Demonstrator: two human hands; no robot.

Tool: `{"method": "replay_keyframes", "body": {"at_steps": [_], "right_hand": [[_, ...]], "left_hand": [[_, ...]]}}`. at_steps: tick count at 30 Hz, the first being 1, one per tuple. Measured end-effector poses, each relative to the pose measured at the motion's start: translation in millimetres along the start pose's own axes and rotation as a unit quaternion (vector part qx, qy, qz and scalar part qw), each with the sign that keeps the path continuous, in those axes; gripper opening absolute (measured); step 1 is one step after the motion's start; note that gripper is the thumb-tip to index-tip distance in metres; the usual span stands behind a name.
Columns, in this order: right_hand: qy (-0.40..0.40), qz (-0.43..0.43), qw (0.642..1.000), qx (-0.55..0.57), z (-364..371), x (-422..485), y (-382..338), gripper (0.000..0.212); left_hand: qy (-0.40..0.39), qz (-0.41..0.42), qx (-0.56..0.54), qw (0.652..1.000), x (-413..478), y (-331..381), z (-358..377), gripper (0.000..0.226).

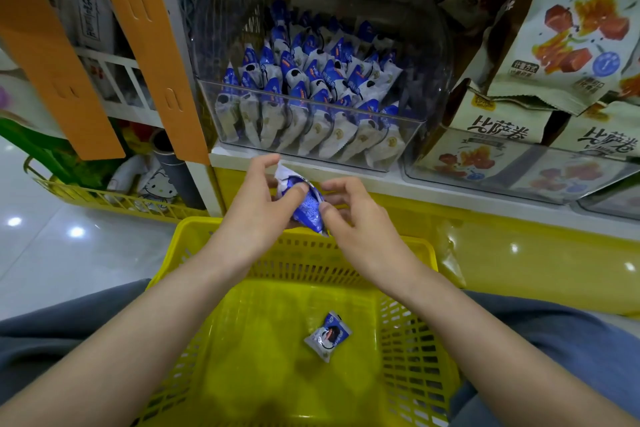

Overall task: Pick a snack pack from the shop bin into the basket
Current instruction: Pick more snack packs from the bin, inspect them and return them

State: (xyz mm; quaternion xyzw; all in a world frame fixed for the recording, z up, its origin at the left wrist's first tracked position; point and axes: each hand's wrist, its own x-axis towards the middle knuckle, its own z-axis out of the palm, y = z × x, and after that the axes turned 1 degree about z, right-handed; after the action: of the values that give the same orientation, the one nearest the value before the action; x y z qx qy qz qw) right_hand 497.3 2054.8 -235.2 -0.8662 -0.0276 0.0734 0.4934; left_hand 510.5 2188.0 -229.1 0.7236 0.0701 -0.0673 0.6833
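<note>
The snack pack (304, 206) is held over the far rim of the basket (294, 263), its long axis running far-left to near-right. The left hand (256, 201) grips its far end and the right hand (349, 215) pinches its near edge. The basket floor lies below, nearer.

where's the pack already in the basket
In the head view, the loose snack pack lies on the floor of the basket, right of centre, near its right wall.
</note>
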Motion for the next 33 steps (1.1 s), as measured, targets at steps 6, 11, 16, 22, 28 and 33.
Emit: {"method": "replay_keyframes", "body": {"at_steps": [6,11,16,22,28,33], "right_hand": [[0.018,-0.098,0.987,-0.128,-9,-2,3,0.024],[0.062,-0.085,0.993,-0.050,-9,-4,-3,0.033],[0.047,0.069,0.995,0.063,-3,-3,-7,0.062],[0.005,0.056,0.992,0.111,-1,-3,-9,0.040],[-0.026,-0.027,0.999,-0.002,-6,-4,-5,0.041],[-0.018,-0.060,0.998,-0.031,-11,-1,-5,0.040]], "left_hand": [[-0.061,0.204,0.340,0.916,0,2,-12,0.029],[-0.011,0.246,0.410,0.878,-4,1,-14,0.018],[0.040,0.233,0.382,0.893,-6,0,-6,0.019],[0.042,0.270,0.496,0.824,-9,-3,-5,0.035],[0.022,0.266,0.514,0.815,-7,-2,-8,0.033],[-0.014,0.215,0.371,0.903,-5,0,-6,0.023]]}}
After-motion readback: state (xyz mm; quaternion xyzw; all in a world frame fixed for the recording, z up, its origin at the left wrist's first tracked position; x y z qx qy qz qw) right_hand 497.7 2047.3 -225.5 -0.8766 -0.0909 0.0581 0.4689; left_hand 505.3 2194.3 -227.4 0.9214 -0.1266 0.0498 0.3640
